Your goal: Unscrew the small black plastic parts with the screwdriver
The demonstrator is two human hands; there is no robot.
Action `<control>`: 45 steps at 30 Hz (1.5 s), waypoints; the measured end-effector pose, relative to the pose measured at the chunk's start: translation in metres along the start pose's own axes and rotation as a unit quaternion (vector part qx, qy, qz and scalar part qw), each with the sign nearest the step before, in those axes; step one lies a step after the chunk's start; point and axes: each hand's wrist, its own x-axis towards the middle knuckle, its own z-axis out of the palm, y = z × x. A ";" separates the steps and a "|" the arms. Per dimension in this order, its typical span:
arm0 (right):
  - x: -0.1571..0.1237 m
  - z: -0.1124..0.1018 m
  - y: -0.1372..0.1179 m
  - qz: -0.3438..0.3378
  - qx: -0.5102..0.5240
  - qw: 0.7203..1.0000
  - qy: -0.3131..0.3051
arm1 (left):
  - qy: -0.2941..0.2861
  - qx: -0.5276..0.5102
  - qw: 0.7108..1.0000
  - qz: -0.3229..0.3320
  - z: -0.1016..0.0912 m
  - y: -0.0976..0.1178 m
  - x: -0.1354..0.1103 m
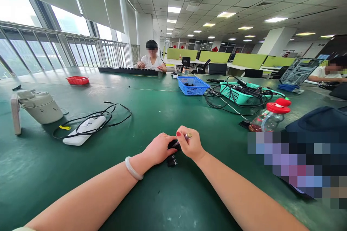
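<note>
Both of my hands meet at the middle of the green table. My left hand [159, 148], with a pale bangle at the wrist, has its fingers closed on a small black part [174, 145] that they mostly cover. In the fist of my right hand [189, 142] is a slim tool with a round gold-coloured end [188, 136]; its shaft slants down to the left toward the black part, and its tip is hidden. Just below the fingers lies another black piece with light prongs [172, 161], flat on the table.
A white power bank [84, 131] with a looped black cable and a beige bottle [42, 106] stand left. Beyond are a red tray [77, 80], a blue basket [193, 90] and a teal basket [235, 95] of cables. A red-lidded jar [271, 115] is right. People sit farther off.
</note>
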 end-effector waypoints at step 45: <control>0.006 0.010 0.019 0.157 -0.022 0.987 0.010 | 0.007 0.035 0.998 0.049 -0.008 0.012 -0.002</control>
